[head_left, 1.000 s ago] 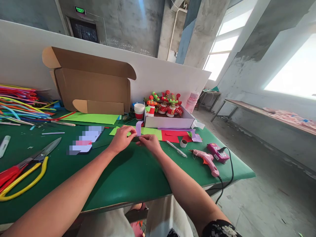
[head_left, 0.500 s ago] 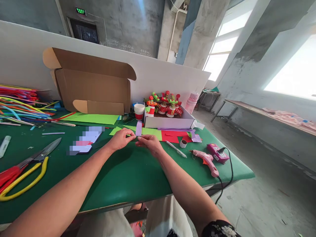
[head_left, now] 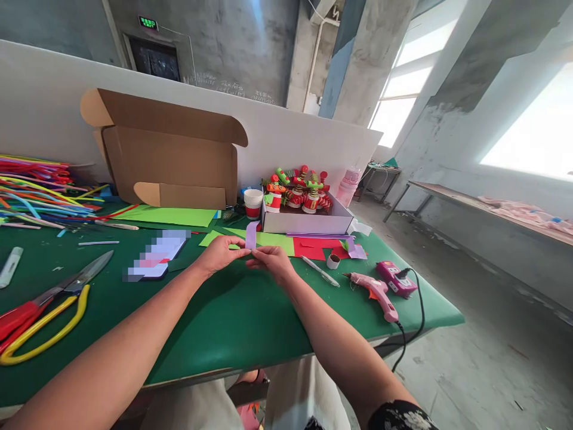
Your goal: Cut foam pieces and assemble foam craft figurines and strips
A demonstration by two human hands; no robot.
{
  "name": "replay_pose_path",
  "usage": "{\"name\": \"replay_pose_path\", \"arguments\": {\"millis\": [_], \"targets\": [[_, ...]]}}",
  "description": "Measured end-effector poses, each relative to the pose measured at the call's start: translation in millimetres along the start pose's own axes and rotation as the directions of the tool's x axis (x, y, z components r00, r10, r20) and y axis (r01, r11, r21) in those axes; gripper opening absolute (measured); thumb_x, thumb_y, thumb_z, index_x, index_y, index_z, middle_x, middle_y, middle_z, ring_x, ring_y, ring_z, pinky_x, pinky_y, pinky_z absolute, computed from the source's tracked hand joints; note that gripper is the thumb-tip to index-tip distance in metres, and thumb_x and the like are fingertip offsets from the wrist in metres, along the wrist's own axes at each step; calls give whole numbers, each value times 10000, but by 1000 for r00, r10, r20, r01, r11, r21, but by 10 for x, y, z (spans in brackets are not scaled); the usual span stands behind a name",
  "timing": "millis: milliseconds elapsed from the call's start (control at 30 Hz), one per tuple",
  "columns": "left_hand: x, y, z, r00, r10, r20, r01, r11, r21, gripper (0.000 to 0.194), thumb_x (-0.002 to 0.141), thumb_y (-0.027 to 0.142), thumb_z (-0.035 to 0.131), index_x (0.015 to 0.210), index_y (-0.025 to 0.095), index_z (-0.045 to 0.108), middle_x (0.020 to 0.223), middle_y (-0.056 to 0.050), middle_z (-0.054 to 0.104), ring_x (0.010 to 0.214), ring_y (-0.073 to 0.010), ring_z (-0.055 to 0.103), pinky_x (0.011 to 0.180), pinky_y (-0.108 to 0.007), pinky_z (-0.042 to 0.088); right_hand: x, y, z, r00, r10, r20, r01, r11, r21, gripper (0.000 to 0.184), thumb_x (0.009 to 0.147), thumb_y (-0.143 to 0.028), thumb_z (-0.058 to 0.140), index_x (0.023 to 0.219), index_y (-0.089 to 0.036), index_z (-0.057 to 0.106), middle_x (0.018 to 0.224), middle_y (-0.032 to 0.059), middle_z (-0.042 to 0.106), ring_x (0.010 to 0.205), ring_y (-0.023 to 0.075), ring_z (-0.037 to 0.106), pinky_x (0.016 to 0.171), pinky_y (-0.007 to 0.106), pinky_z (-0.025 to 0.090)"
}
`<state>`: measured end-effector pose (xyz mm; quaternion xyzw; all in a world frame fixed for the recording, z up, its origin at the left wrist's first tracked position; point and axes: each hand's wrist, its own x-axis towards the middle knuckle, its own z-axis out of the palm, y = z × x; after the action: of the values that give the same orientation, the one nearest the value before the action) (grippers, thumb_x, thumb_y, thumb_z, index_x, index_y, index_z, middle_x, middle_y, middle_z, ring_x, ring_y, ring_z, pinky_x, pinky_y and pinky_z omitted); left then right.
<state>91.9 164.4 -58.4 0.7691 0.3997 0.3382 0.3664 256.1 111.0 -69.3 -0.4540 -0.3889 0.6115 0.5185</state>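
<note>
A short purple paper strip (head_left: 251, 236) stands upright between my hands, its top end bending over. My left hand (head_left: 221, 254) pinches its lower end from the left. From the right, the fingertips of my right hand (head_left: 272, 261) pinch the same end, close to the left fingertips. Behind the strip lie light green paper (head_left: 273, 240) and red paper (head_left: 308, 248). A white pen (head_left: 320, 271) and a small paper roll (head_left: 333, 261) lie to the right of my right hand. A phone (head_left: 156, 257) is left of my left hand.
Large scissors (head_left: 58, 304) and a glue stick (head_left: 9, 267) lie left. At right are a pink glue gun (head_left: 375, 292) and a purple power block (head_left: 396, 279). Behind stand paper cups (head_left: 253, 203), a white box (head_left: 308, 224) of figures and an open cardboard box (head_left: 174, 161). Pipe cleaners (head_left: 40, 191) lie far left.
The top of the purple strip now curls over more than before. My fingertips have come slightly closer together at its lower end. The other things lie as they did.
</note>
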Motion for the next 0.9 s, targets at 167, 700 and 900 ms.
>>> {"name": "replay_pose_path", "arguments": {"millis": [167, 700, 900], "targets": [[-27, 3, 17, 996, -85, -22, 82, 990, -114, 470, 575, 639, 750, 756, 205, 754, 837, -47, 770, 835, -249, 672, 810, -366, 514, -11, 14, 14, 999, 8, 47, -8, 1000, 2, 125, 755, -178, 796, 704, -104, 710, 614, 36, 701, 583, 113, 692, 715, 246, 591], [55, -211, 50, 957, 219, -188, -216, 976, 39, 350, 693, 574, 710, 719, 229, 765, 847, -82, 756, 899, -258, 663, 854, -404, 531, 5, -46, -13, 998, 64, -7, -64, 998, 24, 192, 852, -122, 689, 665, -118, 647, 515, 14, 643, 512, 125, 673, 659, 258, 603], [39, -181, -7, 867, 491, -80, -458, 850, 260, 252, 865, 403, 595, 751, 238, 748, 776, -48, 740, 861, -215, 620, 831, -362, 487, -1, -87, -13, 996, 88, -30, -86, 995, 56, 184, 830, -135, 706, 660, -125, 637, 530, 17, 647, 512, 141, 677, 633, 268, 600]]}}
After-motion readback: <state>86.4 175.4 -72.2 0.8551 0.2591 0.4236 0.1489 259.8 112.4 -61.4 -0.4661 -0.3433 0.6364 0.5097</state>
